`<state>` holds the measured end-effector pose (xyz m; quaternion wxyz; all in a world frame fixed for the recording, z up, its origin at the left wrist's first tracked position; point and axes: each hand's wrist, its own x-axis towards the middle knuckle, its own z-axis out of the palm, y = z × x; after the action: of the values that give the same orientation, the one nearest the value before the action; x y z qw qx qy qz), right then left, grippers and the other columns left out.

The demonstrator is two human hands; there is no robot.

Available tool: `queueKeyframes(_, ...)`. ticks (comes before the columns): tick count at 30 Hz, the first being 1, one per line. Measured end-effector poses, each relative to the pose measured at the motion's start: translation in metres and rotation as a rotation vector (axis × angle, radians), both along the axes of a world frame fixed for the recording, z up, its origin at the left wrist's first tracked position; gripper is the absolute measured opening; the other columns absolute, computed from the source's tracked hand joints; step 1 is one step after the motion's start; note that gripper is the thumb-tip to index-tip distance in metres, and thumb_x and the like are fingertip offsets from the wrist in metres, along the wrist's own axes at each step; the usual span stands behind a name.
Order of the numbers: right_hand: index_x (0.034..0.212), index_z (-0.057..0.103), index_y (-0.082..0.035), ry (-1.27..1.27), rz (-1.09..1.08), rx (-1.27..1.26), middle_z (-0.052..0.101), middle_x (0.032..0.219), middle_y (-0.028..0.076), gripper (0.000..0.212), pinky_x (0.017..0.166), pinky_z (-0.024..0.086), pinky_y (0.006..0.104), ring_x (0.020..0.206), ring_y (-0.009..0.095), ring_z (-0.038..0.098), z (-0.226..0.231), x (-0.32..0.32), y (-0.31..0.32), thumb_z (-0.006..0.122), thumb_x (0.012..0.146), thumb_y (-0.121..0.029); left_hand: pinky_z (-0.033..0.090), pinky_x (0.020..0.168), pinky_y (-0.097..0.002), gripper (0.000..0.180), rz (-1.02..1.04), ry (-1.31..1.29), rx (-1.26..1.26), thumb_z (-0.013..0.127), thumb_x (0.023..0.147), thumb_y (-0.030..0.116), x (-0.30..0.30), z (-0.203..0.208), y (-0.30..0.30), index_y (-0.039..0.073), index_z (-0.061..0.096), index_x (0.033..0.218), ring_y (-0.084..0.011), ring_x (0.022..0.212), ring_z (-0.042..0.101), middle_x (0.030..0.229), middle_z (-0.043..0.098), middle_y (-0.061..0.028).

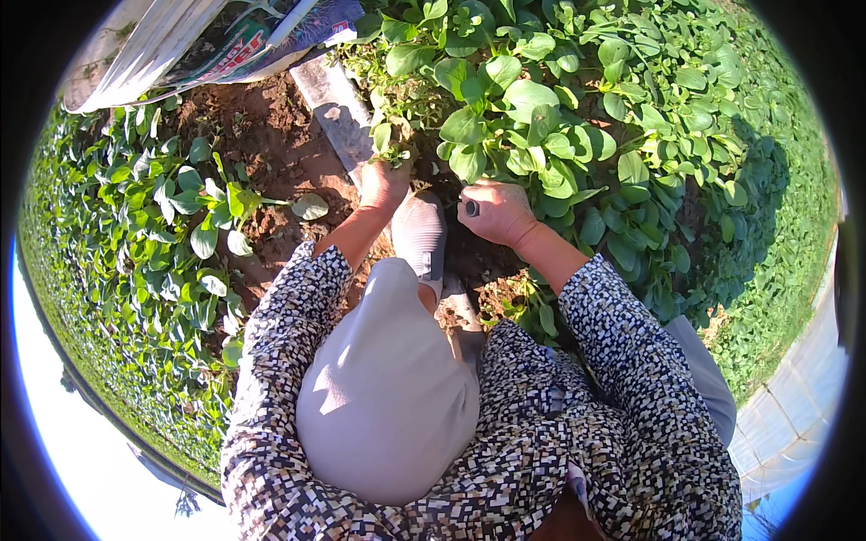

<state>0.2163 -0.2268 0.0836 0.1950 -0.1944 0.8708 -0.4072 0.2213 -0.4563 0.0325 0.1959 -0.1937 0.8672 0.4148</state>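
My left hand (385, 183) is closed low over the soil. Small green leaves (386, 144) stick out past its fingers, which are mostly hidden. My right hand (502, 215) makes a fist around a tool handle (472, 208). Only the handle's dark round end shows; its working part is hidden beneath the hand and foliage. Just beyond the right hand grows a dense clump of broad-leaved greens (519, 113). Between my two hands, my shoe (420, 227) rests on the ground.
A white plastic container (158, 54) and a printed bag (262, 45) stand at the upper left. A pale flat strip (332, 104) runs across bare brown soil (257, 135). More leafy plants (149, 216) fill the left, with a loose leaf (309, 206) beside them.
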Motion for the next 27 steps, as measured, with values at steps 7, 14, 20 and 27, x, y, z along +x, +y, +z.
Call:
queueKeyframes(7, 0.064, 0.056, -0.009, -0.157, 0.013, 0.036, 0.054, 0.065, 0.008, 0.02, 0.058, 0.047, 0.0361, 0.061, 0.028, 0.058, 0.02, 0.018, 0.044, 0.069, 0.074, -0.021, 0.055, 0.059, -0.0277, 0.014, 0.425, -0.193, 0.495, 0.059, 0.09, 0.011, 0.027, 0.024, -0.005, 0.004, 0.057, 0.103, -0.0151, 0.069, 0.063, 0.082, 0.062, -0.0071)
queueKeyframes(14, 0.064, 0.057, -0.011, -0.235, -0.047, 0.033, 0.055, 0.067, 0.009, 0.02, 0.059, 0.046, 0.0418, 0.065, 0.031, 0.057, 0.028, 0.025, 0.043, 0.063, 0.075, -0.027, 0.051, 0.05, -0.0262, 0.037, 0.597, -0.071, 0.399, 0.064, 0.085, 0.007, -0.004, 0.023, -0.007, 0.009, 0.046, 0.118, -0.0136, 0.059, 0.06, 0.084, 0.062, -0.0057)
queueKeyframes(20, 0.066, 0.059, -0.01, -0.205, -0.034, 0.039, 0.061, 0.071, 0.01, 0.02, 0.061, 0.048, 0.0418, 0.068, 0.032, 0.06, 0.012, 0.006, 0.005, 0.058, 0.075, -0.028, 0.049, 0.062, -0.0266, 0.026, 0.348, -0.066, 0.349, 0.066, 0.084, 0.004, -0.012, 0.006, -0.003, 0.006, 0.059, 0.109, -0.0111, 0.068, 0.057, 0.09, 0.064, -0.0016)
queueKeyframes(27, 0.067, 0.057, -0.006, -0.53, -0.201, -0.094, 0.054, 0.067, 0.011, 0.025, 0.057, 0.044, 0.0382, 0.061, 0.03, 0.055, 0.019, 0.012, 0.013, 0.064, 0.075, -0.029, 0.054, 0.063, -0.0267, 0.014, 0.498, -0.07, 0.597, 0.063, 0.088, 0.007, -0.015, 0.02, -0.003, 0.001, 0.064, 0.101, -0.0136, 0.067, 0.063, 0.084, 0.067, -0.007)
